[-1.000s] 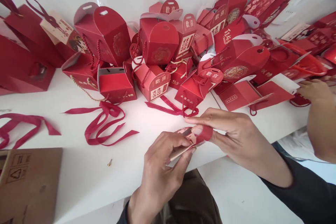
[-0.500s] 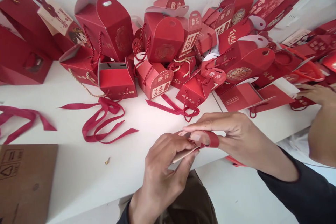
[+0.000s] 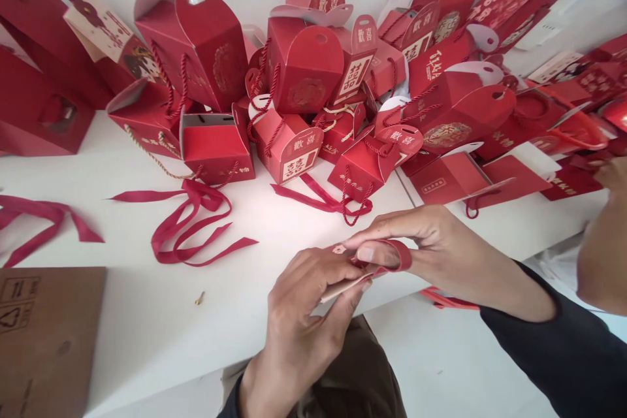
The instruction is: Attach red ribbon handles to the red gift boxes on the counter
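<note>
In the head view, my left hand [image 3: 308, 307] pinches a small pale card [image 3: 337, 289] between thumb and fingers, just above the table's front edge. A dark red ribbon [image 3: 404, 257] curls in a loop at the card's right end. My right hand [image 3: 431, 235] is closed at that end, its thumb inside the loop and its fingers stretched over the card's top. Most of the card's face is hidden by my fingers. Beyond my hands lie loose red ribbons [image 3: 169, 232] on the white table [image 3: 142, 320].
Several red gift boxes [image 3: 306, 72] with cord handles crowd the back of the table. Red bags [image 3: 34, 104] stand at the far left. A cardboard box [image 3: 53, 333] sits front left, near a small gold-coloured piece [image 3: 199, 298]. Another person's arm [image 3: 605, 255] shows at right.
The ribbon loop around my right thumb has widened slightly and shifted up and right. The card stays in my left hand. The other person's hand has drawn back to the right.
</note>
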A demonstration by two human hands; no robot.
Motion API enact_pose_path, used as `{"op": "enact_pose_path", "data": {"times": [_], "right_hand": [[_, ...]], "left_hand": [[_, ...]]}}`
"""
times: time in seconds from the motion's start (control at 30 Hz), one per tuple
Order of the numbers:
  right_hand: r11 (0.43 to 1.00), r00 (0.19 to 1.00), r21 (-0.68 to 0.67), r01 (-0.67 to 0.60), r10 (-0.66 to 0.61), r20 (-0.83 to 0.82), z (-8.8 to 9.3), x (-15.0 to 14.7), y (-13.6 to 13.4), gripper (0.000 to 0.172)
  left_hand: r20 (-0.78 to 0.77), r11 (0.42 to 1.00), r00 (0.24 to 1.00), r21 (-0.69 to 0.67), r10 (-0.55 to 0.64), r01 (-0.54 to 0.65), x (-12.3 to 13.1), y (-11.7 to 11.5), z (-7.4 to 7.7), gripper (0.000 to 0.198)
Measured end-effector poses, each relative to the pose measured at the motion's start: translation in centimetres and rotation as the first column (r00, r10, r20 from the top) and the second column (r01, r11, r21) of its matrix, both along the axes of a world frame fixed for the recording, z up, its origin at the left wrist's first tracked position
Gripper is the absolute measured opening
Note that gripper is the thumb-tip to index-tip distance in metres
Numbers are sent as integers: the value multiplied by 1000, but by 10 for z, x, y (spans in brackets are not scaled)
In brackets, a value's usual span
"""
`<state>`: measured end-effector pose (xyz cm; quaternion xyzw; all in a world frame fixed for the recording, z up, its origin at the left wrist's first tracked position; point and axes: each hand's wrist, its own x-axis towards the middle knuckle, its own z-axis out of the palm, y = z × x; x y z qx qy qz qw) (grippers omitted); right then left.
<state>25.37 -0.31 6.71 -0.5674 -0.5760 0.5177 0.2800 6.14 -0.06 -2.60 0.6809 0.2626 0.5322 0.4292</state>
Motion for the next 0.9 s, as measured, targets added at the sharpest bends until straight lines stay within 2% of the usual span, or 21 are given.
{"op": "enact_pose_path", "data": {"times": [0.13,0.3,0.43,0.53,0.7,0.9], "right_hand": [[999,998,-40,23,-25,-57,-2,2,0,15],[1000,996,-9,-3,2,-84,-3,2,1,12],[999,994,-46,-22,17,-111,-2,5,2,14],[994,992,-71,-80,72,-106,-3,12,6,17],[966,967,-42,-254,252,-47,1,25,14,25],[944,943,-3,-330,330,-42,7,25,15,18]], "left_hand": [[9,1000,1000,-12,-5,5,0,0,-1,19],[8,999,1000,-29,-13,13,-1,1,0,18],[8,1000,1000,-27,-7,7,0,1,1,20],[14,999,1000,-36,-13,13,0,1,2,19],[12,999,1000,-34,-26,26,-1,2,3,18],[22,998,999,-45,-40,41,-1,4,1,17]]}}
